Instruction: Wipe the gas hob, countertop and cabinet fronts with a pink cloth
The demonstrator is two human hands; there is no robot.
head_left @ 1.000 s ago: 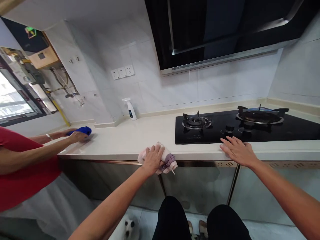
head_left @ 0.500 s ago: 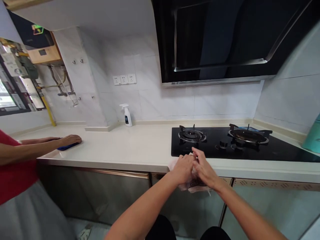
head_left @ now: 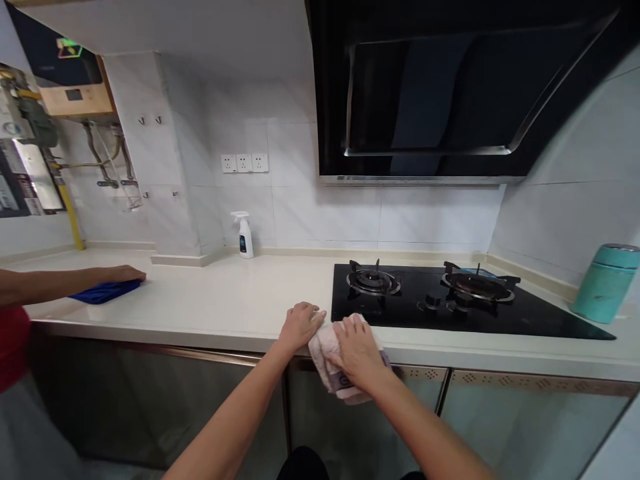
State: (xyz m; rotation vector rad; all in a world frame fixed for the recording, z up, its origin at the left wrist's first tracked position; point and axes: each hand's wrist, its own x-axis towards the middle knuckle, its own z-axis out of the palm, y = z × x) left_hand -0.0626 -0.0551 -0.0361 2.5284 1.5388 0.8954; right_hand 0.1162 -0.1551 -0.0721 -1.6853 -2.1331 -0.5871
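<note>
A folded pale pink towel (head_left: 326, 353) with a dark printed patch drapes over the front edge of the white countertop (head_left: 240, 300), by the near left corner of the black gas hob (head_left: 425, 307). My right hand (head_left: 356, 350) lies over the towel and grips it, pressing it to the edge. Just left of the towel, my left hand (head_left: 301, 325) rests on the counter with its fingers stretched forward and no object in it. Part of the towel is hidden beneath my right hand.
To the left, a co-worker's hand (head_left: 125, 273) presses on a blue cloth (head_left: 104, 292). A white spray bottle (head_left: 245, 239) stands by the back wall. At right is a teal flask (head_left: 607, 283). The range hood (head_left: 425, 100) hangs low over the hob.
My hands were together over the towel; now they are apart, the left on the counter and the right on the towel. The view has shifted slightly right, bringing the whole flask into sight.
</note>
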